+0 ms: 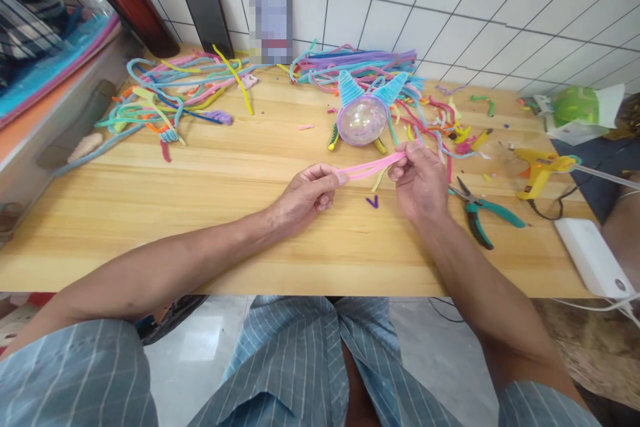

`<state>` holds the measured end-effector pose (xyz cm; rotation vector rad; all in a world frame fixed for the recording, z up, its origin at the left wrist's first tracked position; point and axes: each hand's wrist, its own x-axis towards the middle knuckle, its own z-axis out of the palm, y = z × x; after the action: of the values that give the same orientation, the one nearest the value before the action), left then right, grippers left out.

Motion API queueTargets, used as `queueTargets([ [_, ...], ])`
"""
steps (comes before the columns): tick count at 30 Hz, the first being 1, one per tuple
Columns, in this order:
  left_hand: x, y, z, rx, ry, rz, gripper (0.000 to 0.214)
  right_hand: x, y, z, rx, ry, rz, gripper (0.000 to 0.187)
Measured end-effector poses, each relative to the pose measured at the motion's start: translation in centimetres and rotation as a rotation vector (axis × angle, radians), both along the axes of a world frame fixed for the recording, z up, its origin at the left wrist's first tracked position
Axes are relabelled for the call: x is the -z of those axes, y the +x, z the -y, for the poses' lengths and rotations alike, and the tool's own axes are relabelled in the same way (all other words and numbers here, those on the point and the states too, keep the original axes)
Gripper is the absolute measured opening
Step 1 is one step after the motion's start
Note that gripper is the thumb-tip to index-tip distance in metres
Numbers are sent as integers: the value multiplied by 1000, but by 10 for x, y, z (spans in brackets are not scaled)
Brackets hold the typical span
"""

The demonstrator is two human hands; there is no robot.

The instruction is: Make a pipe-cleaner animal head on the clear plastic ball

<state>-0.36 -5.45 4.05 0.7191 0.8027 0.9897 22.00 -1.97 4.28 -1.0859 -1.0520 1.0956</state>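
A doubled pink pipe cleaner [370,165] is stretched between my two hands above the table. My left hand [313,192] pinches its left end between thumb and fingers. At the other end, my right hand [420,177] is closed on it. Just behind the hands stands a clear round ball [364,121] with a purple rim and two blue pipe-cleaner ears [394,89]. A small purple bent piece [372,201] lies on the wood between the hands. Pliers with teal handles [483,210] rest to the right of my right wrist.
Bundled pipe cleaners [360,67] lie along the tiled wall, with a loose tangle [150,103] at left. Two phones, one dark [203,3] and one lit [273,13], lean there. A yellow glue gun [543,170] and a white power bank [593,257] sit at right.
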Motion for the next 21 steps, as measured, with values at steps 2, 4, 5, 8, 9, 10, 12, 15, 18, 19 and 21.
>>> queueTargets([
  [2,1,1,2,-17,39,-37,46,-1,-3,0,28,-8,-96,32],
  [4,3,2,3,-18,61,-54,45,-4,-6,0,56,6,-157,29],
  [5,4,2,4,-9,68,-56,45,-5,-7,0,63,16,-170,28],
  [8,7,2,4,35,91,-73,41,-9,-7,0,76,44,-168,28],
  [9,7,2,4,53,99,-84,39,-10,-6,0,79,51,-160,29],
  [10,7,2,3,74,107,-99,38,-11,-6,0,79,57,-151,30],
  [12,7,1,3,127,128,-131,38,-12,-4,1,70,65,-133,30],
  [15,6,0,3,214,155,-173,40,-15,-2,2,36,64,-112,32],
  [18,6,-2,2,273,146,-180,44,-15,2,0,-11,55,-70,33],
  [19,6,-2,2,287,135,-165,44,-14,5,-1,-20,60,-60,32],
  [21,6,-4,1,298,93,-98,47,-12,10,-4,-24,83,-57,31],
])
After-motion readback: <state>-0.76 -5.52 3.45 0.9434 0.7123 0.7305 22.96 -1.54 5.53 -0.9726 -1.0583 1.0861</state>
